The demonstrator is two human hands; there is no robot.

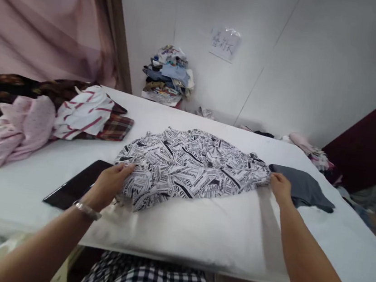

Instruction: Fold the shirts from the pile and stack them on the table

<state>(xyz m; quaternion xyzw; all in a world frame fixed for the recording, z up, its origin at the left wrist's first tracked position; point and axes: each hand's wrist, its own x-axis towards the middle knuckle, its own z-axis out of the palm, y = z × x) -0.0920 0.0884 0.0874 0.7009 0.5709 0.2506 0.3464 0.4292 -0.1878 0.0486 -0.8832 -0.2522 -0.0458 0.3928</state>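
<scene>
A black-and-white newspaper-print garment [192,164] lies spread across the middle of the white table [197,233]. My left hand [110,184], with a metal bracelet on its wrist, grips the garment's left edge. My right hand [280,185] pinches its right edge, so the cloth is stretched between both hands. A dark grey folded cloth [302,187] lies just right of my right hand. A black flat board [76,184] lies on the table just left of my left hand.
A heap of pink, striped and plaid clothes [39,122] covers the table's left end. A stack of folded clothes [168,74] stands against the back wall under a paper sign [224,42]. More cloth [310,151] lies at the far right. A pink curtain [41,18] hangs at left.
</scene>
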